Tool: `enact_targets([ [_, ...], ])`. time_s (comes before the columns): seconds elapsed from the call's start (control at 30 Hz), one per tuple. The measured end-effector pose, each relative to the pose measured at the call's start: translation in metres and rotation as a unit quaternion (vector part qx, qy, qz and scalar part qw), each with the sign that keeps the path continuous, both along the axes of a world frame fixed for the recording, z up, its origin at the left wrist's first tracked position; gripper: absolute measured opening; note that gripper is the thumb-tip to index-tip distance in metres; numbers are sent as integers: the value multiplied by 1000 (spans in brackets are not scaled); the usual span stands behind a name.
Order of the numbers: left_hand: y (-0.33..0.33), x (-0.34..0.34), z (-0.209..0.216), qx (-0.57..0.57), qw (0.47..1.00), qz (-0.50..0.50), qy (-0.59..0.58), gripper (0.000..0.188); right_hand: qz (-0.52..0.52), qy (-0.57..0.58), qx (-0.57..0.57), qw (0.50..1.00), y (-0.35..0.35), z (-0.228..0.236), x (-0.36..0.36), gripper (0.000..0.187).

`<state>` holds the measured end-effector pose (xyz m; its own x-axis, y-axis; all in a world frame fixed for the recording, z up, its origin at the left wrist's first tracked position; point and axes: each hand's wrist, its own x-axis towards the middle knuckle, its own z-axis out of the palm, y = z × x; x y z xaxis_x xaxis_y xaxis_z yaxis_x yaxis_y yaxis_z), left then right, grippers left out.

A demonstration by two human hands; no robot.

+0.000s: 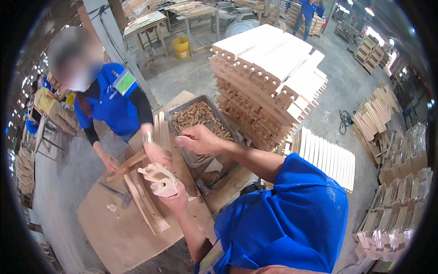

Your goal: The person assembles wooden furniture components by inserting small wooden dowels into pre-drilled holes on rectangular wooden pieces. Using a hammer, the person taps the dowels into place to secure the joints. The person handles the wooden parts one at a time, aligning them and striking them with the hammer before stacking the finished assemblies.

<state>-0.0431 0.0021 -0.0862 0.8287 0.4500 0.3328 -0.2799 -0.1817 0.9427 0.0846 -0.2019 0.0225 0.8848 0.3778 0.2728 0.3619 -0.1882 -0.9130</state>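
My left hand [177,200] grips a pale wooden part [165,186] with a round hole in its end, held above the worktable [107,223]. Over a grey tray [169,114] of short wooden dowels [194,115], my right hand [200,139] is closed, its fingers curled together; whatever it holds is hidden. Long wooden strips [143,201] lie on the table beside my left hand. Across from me, a co-worker in a blue shirt has one hand [108,161] near a wooden bar [129,167]; their other hand [157,154] is blurred, close to my wooden part.
One hammer [122,196] lies on the table, another [205,186] beside the tray. A tall stack of drilled wooden parts [255,86] stands behind the tray. More slats [324,157] are piled at right. A yellow bucket [181,47] stands on the floor farther back.
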Motion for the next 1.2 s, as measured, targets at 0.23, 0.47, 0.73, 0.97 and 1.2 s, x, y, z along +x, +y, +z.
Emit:
enact_targets([
  [0.23,-2,-4,9,-20,999,-10,42,63,-53,3,-438,897,-67,-193,25,18],
  [0.47,-4,-1,17,-3,999,-43,19,69,-55,-2,-434,899,-62,-191,36,13],
  [0.73,-8,-1,16,-35,998,30,42,64,-71,-36,-119,990,-58,-123,53,23],
  [0.97,-10,3,28,-5,1000,-12,24,47,-10,-57,-55,997,-36,2,24,13],
  [1.2,-11,1,46,-27,998,-46,28,60,62,-173,-123,975,-21,65,-5,13],
])
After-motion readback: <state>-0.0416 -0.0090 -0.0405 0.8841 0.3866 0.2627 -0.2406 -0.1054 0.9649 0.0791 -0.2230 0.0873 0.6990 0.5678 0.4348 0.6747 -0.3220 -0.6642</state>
